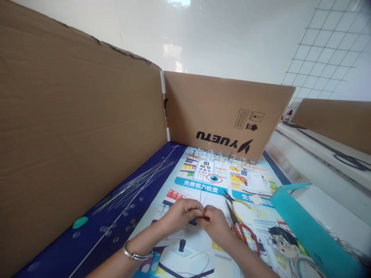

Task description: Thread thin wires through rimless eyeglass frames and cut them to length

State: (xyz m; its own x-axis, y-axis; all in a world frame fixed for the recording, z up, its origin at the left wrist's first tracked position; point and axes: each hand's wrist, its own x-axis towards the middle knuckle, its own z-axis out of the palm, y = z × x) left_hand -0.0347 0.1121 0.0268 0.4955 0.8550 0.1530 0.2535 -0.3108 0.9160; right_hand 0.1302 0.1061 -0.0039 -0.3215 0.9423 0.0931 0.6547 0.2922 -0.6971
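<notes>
My left hand (181, 212) and my right hand (214, 224) meet over the printed table cover, fingertips pinched together. Thin wires (201, 197) rise out of the pinch and spread slightly apart, with a small dark spot on them. The pinched ends are hidden by my fingers. Just right of my right hand lie scissors (238, 226) with red handles. Beyond them are pliers (230, 197) with yellow handles. A loose curved wire (208, 260) lies on the cover in front of me.
Straight wires (136, 185) and several clear discs (130, 227) lie at left, near a green piece (80, 222). Tall cardboard panels (87, 116) close off the left and back. Small wire pieces (226, 156) line the back panel. A teal box (313, 227) stands at right.
</notes>
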